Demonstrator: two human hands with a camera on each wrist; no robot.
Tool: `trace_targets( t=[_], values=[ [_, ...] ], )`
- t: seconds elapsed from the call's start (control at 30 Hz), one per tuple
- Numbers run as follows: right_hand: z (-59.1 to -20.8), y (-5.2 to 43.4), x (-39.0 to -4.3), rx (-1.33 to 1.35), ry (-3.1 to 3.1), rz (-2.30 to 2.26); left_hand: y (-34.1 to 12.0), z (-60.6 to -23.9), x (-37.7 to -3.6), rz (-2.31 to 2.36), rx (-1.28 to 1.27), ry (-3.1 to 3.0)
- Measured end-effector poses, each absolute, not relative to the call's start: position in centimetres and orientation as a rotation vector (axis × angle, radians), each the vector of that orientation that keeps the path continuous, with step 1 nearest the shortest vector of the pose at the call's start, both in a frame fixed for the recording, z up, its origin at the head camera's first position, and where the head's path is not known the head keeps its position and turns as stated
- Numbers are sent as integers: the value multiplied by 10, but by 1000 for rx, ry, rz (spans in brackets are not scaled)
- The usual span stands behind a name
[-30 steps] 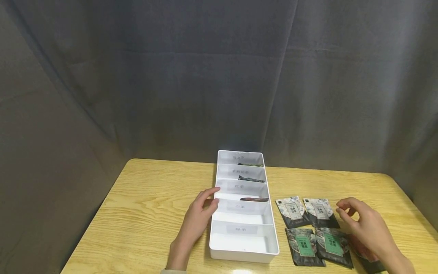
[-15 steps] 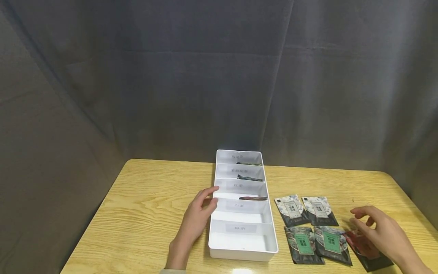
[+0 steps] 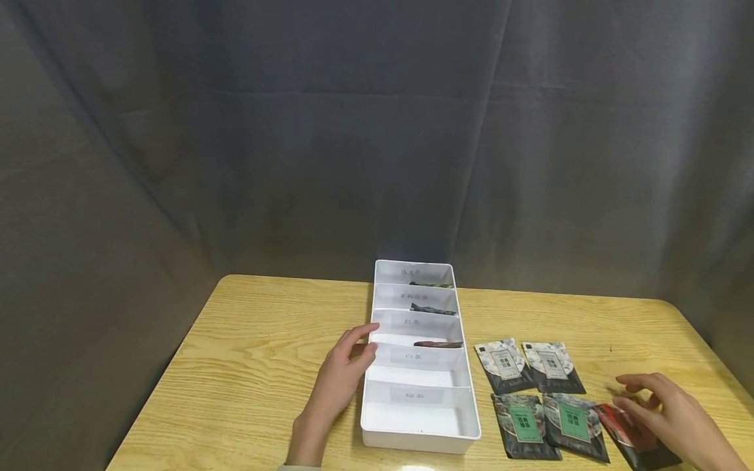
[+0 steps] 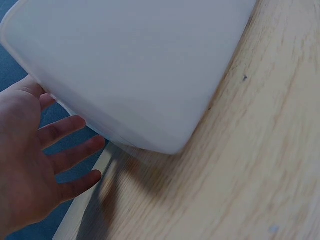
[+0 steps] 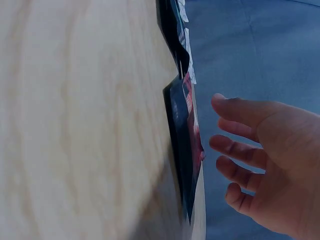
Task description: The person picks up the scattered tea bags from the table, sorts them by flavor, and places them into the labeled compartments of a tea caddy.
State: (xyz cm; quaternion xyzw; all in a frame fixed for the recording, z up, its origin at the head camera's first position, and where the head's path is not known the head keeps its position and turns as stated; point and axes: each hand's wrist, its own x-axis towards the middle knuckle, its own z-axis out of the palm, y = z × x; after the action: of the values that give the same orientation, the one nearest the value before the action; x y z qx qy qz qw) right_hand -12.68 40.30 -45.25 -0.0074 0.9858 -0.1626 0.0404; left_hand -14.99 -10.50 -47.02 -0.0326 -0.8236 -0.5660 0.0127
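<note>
My left hand (image 3: 339, 377) rests at the left side of a white divided box (image 3: 421, 442), with index finger and thumb at its rim. In the left wrist view the other fingers (image 4: 75, 152) are spread beside the box wall. My right hand (image 3: 677, 412) hovers over a red and black tea packet (image 3: 626, 428), partly covering it. The right wrist view has its fingers (image 5: 240, 147) loosely bent, with a gap between them and the packet. To its left lie two green-labelled tea packets (image 3: 573, 422); beyond them are two white and black tea packets (image 3: 552, 367).
Labelled compartments run the length of the box. The three farther ones each hold a packet, such as the reddish packet (image 3: 438, 344); the two nearest show bare floors. A wooden table (image 3: 247, 366) lies beneath, with a dark grey curtain (image 3: 330, 163) behind.
My right hand has moved right, away from the white packets, uncovering more of the red packet. My left hand stays at the box.
</note>
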Motion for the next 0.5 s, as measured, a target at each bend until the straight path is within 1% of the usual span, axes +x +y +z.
trace_targets(
  t=[0.23,0.5],
  values=[
    [-461,412,-123,-131,3044,-495,-105,-469,-150,-1757,-90,-2567],
    [-460,420,-122,-2,2922,-470,-104,-470,-150,-1758,-102,-2575]
  ],
)
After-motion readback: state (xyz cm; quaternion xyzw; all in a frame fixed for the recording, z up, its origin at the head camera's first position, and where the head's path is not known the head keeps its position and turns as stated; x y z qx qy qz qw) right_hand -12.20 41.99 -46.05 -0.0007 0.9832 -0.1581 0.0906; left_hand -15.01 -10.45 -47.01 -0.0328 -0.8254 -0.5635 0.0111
